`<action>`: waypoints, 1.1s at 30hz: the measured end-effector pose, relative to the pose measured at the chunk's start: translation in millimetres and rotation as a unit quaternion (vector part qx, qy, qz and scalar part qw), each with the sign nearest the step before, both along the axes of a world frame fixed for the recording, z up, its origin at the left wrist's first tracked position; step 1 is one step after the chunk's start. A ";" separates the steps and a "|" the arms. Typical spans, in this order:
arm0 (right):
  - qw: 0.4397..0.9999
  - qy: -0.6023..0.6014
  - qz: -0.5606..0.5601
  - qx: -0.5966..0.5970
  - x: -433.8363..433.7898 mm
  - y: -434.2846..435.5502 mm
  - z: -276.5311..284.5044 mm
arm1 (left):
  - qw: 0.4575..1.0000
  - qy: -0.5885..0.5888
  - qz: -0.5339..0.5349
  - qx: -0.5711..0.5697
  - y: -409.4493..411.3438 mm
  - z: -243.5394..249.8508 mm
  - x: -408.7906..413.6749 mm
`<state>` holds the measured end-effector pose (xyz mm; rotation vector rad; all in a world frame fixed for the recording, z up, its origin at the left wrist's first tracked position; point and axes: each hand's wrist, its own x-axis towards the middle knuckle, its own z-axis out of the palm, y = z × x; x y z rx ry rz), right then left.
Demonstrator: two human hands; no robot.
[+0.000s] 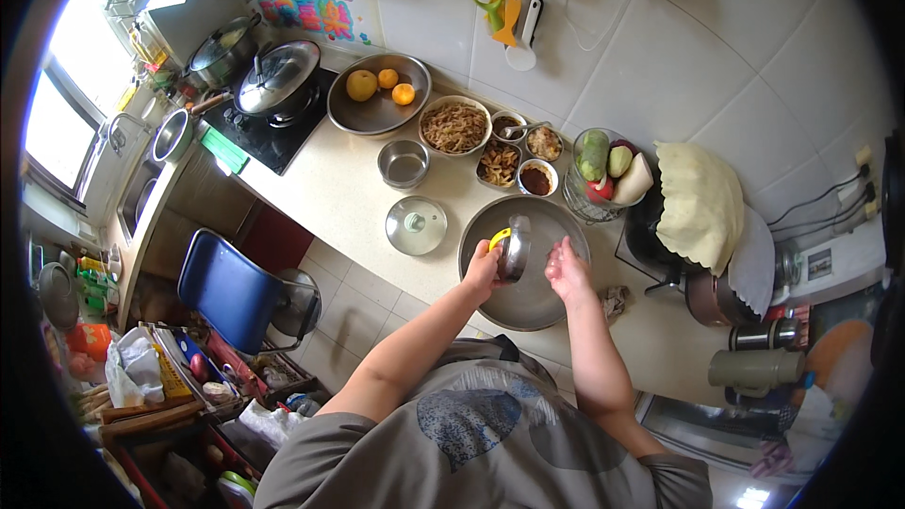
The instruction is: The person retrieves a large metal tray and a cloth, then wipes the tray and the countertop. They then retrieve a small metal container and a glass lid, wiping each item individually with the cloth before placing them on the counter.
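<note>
My left hand [484, 270] grips the yellow handle of a small metal cup [518, 249], tilted on its side over a wide grey metal basin [481, 226]. My right hand [566, 270] is raised over the basin's right part, fingers partly bent, apart from the cup; nothing shows in it. Left of the basin a round glass lid [417, 237] lies on the counter, and behind it stands a small steel pot [404, 164]. Beyond the basin are a bowl of shredded food [454, 126], a container of cut pieces [499, 164] and a small bowl of dark red paste [537, 178].
A steel bowl with fruit [334, 113] stands near the gas hob [304, 134]. A vegetable basket [597, 206] and cloth-covered cookware [700, 201] are at the right, with a crumpled wrapper [614, 299] near the basin. A blue chair [230, 290] stands at the left.
</note>
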<state>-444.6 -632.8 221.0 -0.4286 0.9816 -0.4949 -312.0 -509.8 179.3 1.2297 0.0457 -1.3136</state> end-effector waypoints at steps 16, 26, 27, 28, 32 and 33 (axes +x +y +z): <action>0.986 0.164 0.025 0.025 14.1 9.3 -75.1 | 1.000 0.022 0.010 -0.008 3.7 1.5 -7.9; 0.977 -0.198 0.052 0.059 -7.3 -14.9 42.2 | 0.999 -0.009 0.032 -0.008 -11.7 -10.5 -8.8; 0.974 -0.214 0.054 0.040 -13.8 -21.1 44.8 | 0.999 -0.005 0.044 -0.014 -13.3 -8.3 -10.8; 0.977 -0.204 0.055 -0.022 -13.6 -14.8 57.1 | 0.999 -0.012 0.034 -0.012 -11.4 -8.8 -8.5; 0.964 -0.221 0.108 -0.104 -19.6 -22.5 55.0 | 0.999 -0.021 0.024 -0.005 -11.4 -9.7 -9.3; 0.964 -0.213 0.106 -0.116 -21.4 -22.7 55.6 | 1.000 -0.027 0.015 -0.002 -14.7 -6.3 -11.1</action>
